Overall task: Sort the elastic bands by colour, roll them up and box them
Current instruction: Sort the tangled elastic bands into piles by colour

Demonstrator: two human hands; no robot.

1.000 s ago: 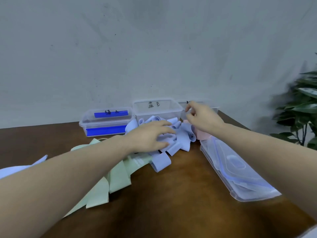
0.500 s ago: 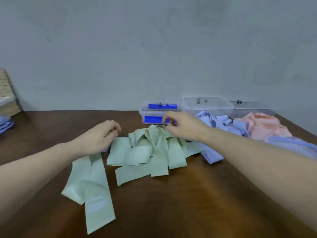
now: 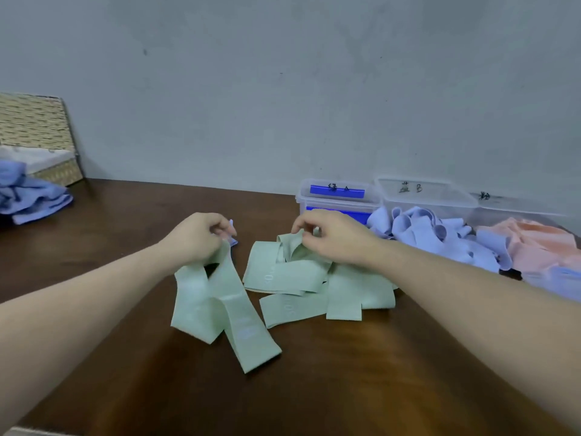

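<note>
Tabletop [image 3: 125, 234]: left hand [image 3: 196, 237] lifted green bands [image 3: 217, 309].

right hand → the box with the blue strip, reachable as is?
Probably yes. The right hand is pinching a band on the green pile, and the box with the blue strip stands just behind it, with only bare table between. It would have to let go of that band first.

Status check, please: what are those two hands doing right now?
Left hand grips green bands. Right hand pinches green pile. Boxes hold no bands yet. Nothing in the way.
</note>
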